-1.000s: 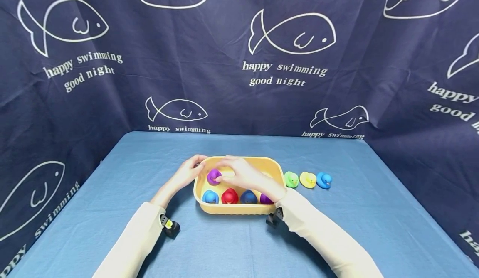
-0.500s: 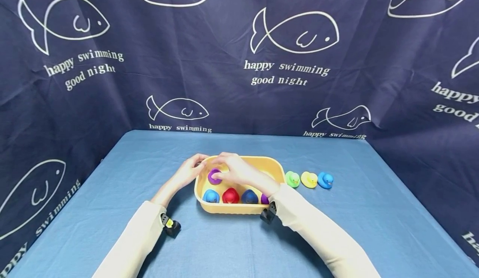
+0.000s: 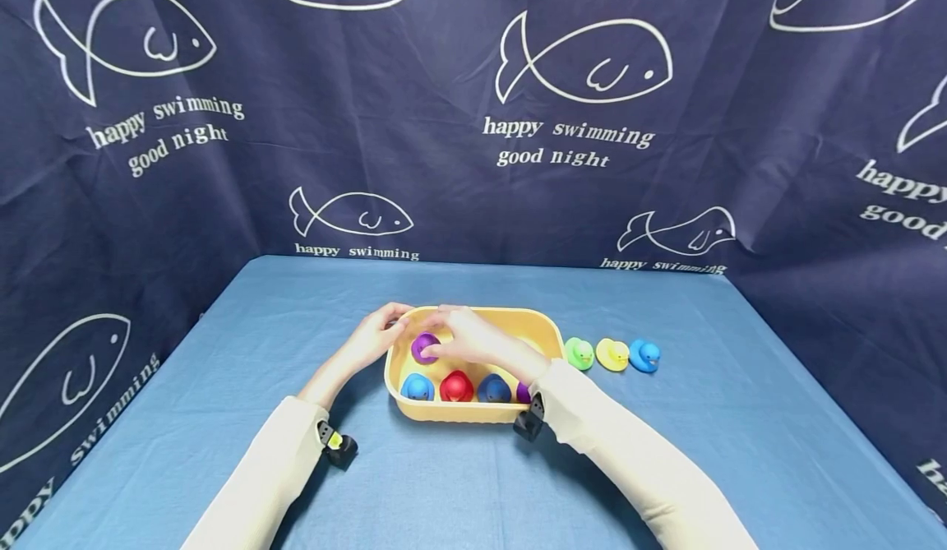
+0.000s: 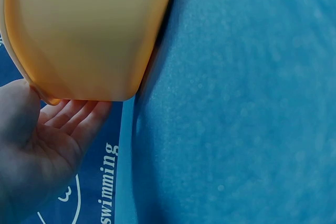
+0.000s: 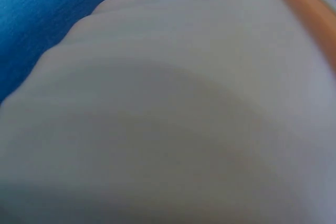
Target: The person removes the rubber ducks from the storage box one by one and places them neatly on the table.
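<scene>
A pale yellow plastic tub point(image 3: 459, 413) sits on the table, with several rubber ducks in it. My left hand point(image 3: 372, 338) grips its left end; in the left wrist view the thumb of that hand point(image 4: 52, 140) lies at the rim and the fingers go behind the wall. Inside, at the back left, is a purple duck point(image 3: 420, 344), held between the thumb and fingers of my right hand point(image 3: 473, 338). Along the front wall stand a light blue duck point(image 3: 418, 387), a red duck point(image 3: 456, 386), a dark blue duck point(image 3: 493, 389) and another purple duck point(image 3: 523, 393), partly covered by the right sleeve.
Right of the tub a green duck point(image 3: 579, 354), a yellow duck point(image 3: 612, 355) and a blue duck point(image 3: 644, 356) stand in a row on the blue tablecloth point(image 3: 429, 484). A dark curtain point(image 3: 459, 221) with fish drawings hangs behind. The tub's blurred wall point(image 5: 173, 103) fills the right wrist view.
My right hand has shifted slightly left and back over the purple duck, which sits a little changed in turn at the back left. The left hand stays at the tub's end.
</scene>
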Demonstrator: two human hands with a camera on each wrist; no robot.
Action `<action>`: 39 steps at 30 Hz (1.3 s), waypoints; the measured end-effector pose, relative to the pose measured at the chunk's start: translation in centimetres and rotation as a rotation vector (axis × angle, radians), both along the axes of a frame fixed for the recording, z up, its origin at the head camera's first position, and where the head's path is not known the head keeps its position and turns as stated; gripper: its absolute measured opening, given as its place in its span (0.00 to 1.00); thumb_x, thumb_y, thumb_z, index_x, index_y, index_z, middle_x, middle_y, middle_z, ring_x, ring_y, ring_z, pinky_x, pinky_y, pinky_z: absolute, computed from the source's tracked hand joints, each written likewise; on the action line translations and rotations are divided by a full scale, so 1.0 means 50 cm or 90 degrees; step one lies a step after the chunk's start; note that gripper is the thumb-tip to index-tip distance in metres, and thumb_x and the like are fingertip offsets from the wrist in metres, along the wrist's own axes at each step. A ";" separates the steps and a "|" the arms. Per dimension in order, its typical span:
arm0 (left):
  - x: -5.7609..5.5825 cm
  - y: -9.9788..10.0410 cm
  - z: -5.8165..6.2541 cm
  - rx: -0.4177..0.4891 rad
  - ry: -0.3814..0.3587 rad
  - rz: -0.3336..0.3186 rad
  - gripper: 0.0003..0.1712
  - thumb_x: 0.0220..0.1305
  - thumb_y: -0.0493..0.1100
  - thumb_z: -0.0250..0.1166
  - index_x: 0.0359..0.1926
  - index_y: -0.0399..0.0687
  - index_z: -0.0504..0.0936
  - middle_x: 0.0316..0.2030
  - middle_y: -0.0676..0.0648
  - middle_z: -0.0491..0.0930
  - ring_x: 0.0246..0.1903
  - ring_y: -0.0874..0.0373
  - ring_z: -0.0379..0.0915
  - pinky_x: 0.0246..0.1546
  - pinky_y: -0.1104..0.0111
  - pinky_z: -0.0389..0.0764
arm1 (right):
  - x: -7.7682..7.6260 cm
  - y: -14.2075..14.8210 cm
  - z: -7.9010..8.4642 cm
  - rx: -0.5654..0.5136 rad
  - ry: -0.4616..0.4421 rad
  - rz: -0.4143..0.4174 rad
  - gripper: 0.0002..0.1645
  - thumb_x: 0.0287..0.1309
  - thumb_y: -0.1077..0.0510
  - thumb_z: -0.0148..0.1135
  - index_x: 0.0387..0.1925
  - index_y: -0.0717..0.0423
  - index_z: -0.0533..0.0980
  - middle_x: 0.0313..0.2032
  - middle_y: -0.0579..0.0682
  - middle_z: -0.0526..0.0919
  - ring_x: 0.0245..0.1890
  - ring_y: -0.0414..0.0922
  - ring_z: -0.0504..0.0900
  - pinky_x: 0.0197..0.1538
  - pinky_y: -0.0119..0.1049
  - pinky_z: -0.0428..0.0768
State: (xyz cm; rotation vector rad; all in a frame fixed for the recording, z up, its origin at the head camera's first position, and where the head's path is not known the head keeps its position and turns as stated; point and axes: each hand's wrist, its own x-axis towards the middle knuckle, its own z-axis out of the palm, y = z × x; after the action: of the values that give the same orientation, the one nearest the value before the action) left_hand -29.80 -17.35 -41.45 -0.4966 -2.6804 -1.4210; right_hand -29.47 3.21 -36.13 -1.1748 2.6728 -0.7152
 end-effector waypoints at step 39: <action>0.001 0.005 0.004 0.001 -0.016 0.008 0.18 0.69 0.41 0.53 0.55 0.37 0.74 0.49 0.37 0.79 0.48 0.46 0.76 0.51 0.56 0.76 | -0.001 -0.003 -0.023 0.006 -0.030 -0.067 0.12 0.52 0.60 0.66 0.40 0.58 0.78 0.34 0.49 0.84 0.34 0.41 0.79 0.42 0.30 0.78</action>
State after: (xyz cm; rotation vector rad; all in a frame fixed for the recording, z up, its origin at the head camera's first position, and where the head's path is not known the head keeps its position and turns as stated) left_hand -29.74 -17.07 -41.23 -0.4631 -2.6970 -1.4344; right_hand -29.52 3.07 -37.28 -1.0075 2.7128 -0.7343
